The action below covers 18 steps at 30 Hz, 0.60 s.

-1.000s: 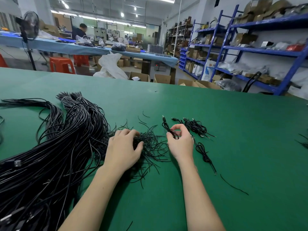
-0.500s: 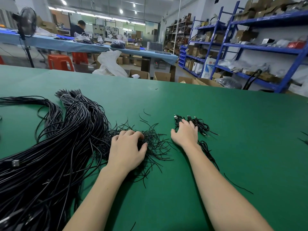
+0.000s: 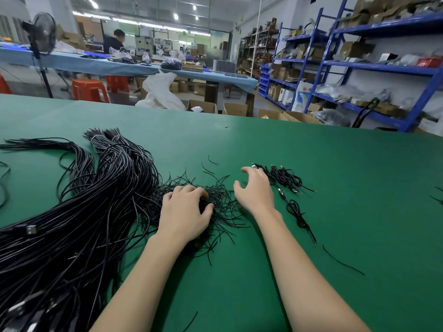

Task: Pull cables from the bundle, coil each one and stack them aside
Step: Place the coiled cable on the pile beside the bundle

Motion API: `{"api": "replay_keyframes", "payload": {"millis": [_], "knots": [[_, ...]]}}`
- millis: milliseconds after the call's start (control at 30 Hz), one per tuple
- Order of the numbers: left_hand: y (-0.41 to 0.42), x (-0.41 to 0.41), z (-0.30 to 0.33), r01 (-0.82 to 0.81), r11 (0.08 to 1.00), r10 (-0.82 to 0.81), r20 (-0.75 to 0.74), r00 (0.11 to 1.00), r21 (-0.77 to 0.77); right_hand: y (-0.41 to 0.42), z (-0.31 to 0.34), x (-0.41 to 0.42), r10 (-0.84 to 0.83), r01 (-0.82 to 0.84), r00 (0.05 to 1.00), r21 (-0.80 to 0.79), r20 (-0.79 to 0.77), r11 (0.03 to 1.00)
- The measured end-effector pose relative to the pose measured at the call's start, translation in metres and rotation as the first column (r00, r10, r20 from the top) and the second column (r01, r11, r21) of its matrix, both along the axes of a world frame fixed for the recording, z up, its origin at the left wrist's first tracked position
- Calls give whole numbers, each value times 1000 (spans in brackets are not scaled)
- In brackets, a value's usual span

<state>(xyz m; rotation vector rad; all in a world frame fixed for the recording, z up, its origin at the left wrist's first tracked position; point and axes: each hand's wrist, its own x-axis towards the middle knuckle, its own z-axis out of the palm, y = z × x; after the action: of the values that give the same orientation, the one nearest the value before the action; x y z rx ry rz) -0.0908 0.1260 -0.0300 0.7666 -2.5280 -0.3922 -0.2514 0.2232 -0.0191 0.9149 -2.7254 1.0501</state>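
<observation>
Many thin black cables make up the bundle (image 3: 72,212), which is spread over the green table (image 3: 311,188) to the left of the left hand (image 3: 185,213). Landmark used: the left hand. Just beyond and under its fingers a loose tangle of fine wire ends (image 3: 215,200) is seen; well to its right, past the right hand (image 3: 255,190), a small stack of coiled cables (image 3: 285,178) is laid, with one more coiled cable (image 3: 296,213) nearer the camera.

Handling, judged: each cable is taken to be light, limp and springy, easily snagged on its neighbours, not fragile. A single strand is best pinched near a free end or a plug and drawn out along its length, with the rest of the bundle held down; a mid-length grab would likely drag several.

Left hand: palm down, fingers curled into the tangle, thumb tip at its right edge; strands appear to be gripped, though which ones cannot be made out. Right hand: raised just off the table, palm down, fingers spread and loosely bent, nothing held, set between the tangle and the stack. Both forearms are extended forward from the bottom edge.
</observation>
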Motion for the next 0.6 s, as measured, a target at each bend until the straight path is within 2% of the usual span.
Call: {"api": "replay_keyframes", "payload": {"millis": [100, 233, 333, 467, 600], "knots": [[3, 1, 5, 5, 1000, -5, 10, 1000, 12, -9, 5, 38, 55, -50, 998, -220, 20, 974], [5, 4, 11, 14, 1000, -15, 37, 999, 23, -19, 2, 86, 104, -93, 995, -484, -4, 870], [4, 6, 15, 30, 998, -33, 33, 999, 63, -18, -10, 99, 77, -66, 997, -551, -2, 832], [2, 7, 25, 30, 989, -20, -72, 997, 147, -12, -14, 98, 40, -85, 995, -602, -88, 794], [0, 9, 39, -77, 996, 80, -120, 989, 35, -12, -19, 106, 37, -71, 997, -609, -68, 790]]}}
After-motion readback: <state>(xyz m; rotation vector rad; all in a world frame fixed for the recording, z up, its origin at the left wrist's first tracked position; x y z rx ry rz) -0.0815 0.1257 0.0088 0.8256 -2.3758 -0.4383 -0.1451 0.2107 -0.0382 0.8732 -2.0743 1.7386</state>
